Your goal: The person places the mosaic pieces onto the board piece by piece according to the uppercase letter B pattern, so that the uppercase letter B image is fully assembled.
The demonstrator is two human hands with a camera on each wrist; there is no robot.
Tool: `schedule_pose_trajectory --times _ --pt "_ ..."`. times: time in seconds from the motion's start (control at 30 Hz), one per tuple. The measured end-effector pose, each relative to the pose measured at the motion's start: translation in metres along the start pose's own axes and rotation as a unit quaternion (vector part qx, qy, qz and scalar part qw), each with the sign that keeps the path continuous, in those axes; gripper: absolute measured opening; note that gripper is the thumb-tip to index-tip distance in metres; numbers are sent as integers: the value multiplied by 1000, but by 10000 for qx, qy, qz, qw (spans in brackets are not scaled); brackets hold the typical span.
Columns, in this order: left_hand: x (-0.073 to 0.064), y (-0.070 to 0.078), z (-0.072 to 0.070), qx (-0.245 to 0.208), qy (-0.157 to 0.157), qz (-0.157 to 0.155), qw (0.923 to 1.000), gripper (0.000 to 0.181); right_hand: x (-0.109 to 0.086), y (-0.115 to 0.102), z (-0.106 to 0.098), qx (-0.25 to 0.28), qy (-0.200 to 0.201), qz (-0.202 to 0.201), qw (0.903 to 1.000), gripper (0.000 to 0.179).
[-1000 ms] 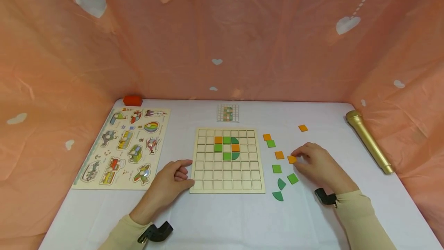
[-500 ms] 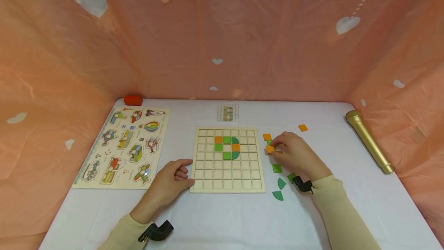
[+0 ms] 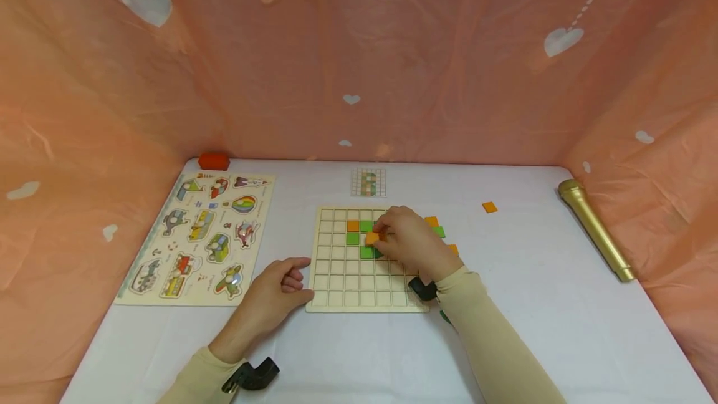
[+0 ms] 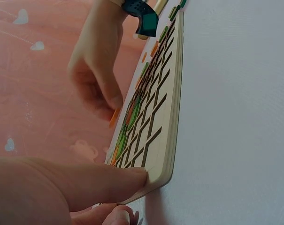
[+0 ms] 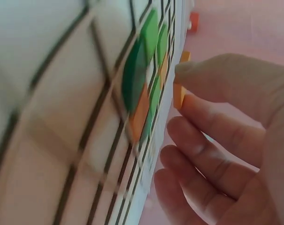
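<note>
My right hand (image 3: 412,239) pinches an orange square tile (image 3: 372,239) between thumb and fingers, over the upper middle of the wooden grid board (image 3: 367,301). In the right wrist view the held tile (image 5: 178,96) is upright between thumb and index finger, its other fingers loosely bent. Green square tiles (image 3: 353,239) and an orange tile (image 3: 353,226) lie in the board's cells; the right hand partly hides a dark green quarter-round piece (image 3: 378,253). My left hand (image 3: 275,292) touches the board's left edge with index finger and thumb, the thumb (image 4: 118,180) resting at the corner.
Loose tiles lie right of the board, partly behind the right arm, with one orange tile (image 3: 490,207) farther off. A pattern card (image 3: 368,182) lies behind the board. A vehicle puzzle board (image 3: 196,235) is at left, a red block (image 3: 214,161) beyond it, a gold microphone (image 3: 597,229) at right.
My right hand has carried the orange tile leftward from the loose pieces to over the grid board. The left hand has stayed at the board's edge.
</note>
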State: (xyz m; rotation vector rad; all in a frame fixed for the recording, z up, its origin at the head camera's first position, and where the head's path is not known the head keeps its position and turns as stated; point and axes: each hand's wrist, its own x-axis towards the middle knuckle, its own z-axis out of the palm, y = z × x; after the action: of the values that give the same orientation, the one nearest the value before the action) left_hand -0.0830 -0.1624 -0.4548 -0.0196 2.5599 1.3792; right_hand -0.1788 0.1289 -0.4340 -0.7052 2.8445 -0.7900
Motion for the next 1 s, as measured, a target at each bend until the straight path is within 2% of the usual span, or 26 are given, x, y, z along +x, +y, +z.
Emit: schedule_pose_trajectory --times 0.37,0.53,1.0 --pt "-2 2 -1 39 -3 -43 10000 56 5 -24 26 -421 -106 -305 9986 18" --pt "-1 2 -1 37 -6 -115 9999 56 4 -30 29 -484 -149 -334 9982 17" --pt "0 2 -1 53 -35 -32 10000 56 3 -32 30 -573 -117 -262 9979 12"
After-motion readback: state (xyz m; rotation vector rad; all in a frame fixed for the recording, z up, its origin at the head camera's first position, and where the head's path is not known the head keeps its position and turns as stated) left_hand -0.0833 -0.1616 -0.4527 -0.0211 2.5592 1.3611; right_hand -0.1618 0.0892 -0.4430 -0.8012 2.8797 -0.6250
